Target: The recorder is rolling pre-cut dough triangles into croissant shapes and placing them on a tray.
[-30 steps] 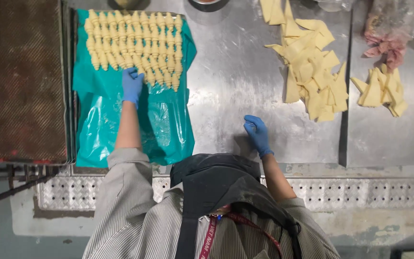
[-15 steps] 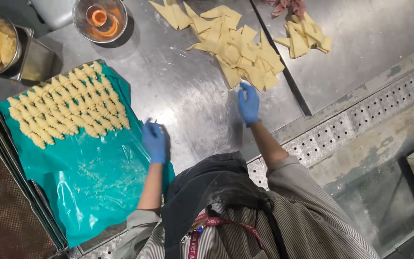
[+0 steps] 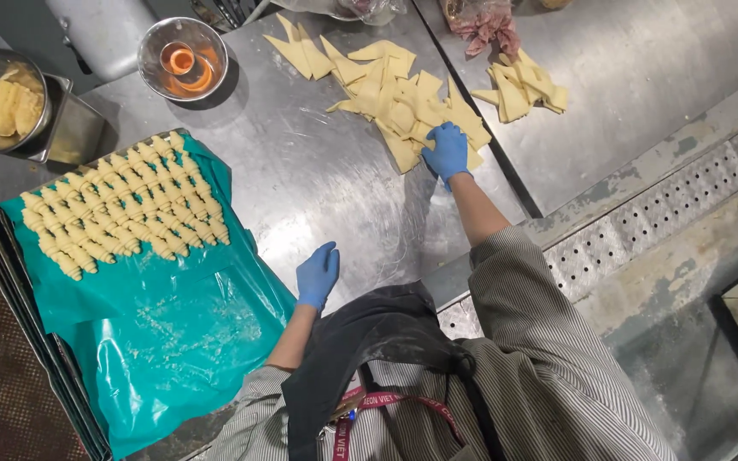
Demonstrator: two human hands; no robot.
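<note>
Top-down look at a brushed stainless steel table (image 3: 318, 171), scuffed and dusted with flour. The right hand (image 3: 448, 150), in a thin blue nitrile glove, is reaching out to about 1 o'clock and lying flat with fingers loosely curled onto the near edge of a heap of pale yellow dough triangles (image 3: 395, 94); can't tell if it's actually pinching one or just resting on them. They're floppy, flat cut wedges, overlapping every which way. A smaller pile of triangles (image 3: 523, 85) sits further right, just past the seam in the tabletop. The left hand (image 3: 318, 273), same blue glove, hovers open with fingers together over bare metal, close in near the body, holding nothing. At 10 o'clock there's a crinkly glossy teal plastic sheet (image 3: 164, 341) draped over a tray, with neat rows of rolled, ridged little croissants (image 3: 121, 205) lined up on its far half. Up at 11 o'clock a small shiny metal bowl (image 3: 183, 58) holds some orange liquid. Striped shirt sleeves and a dark apron fill the bottom.
</note>
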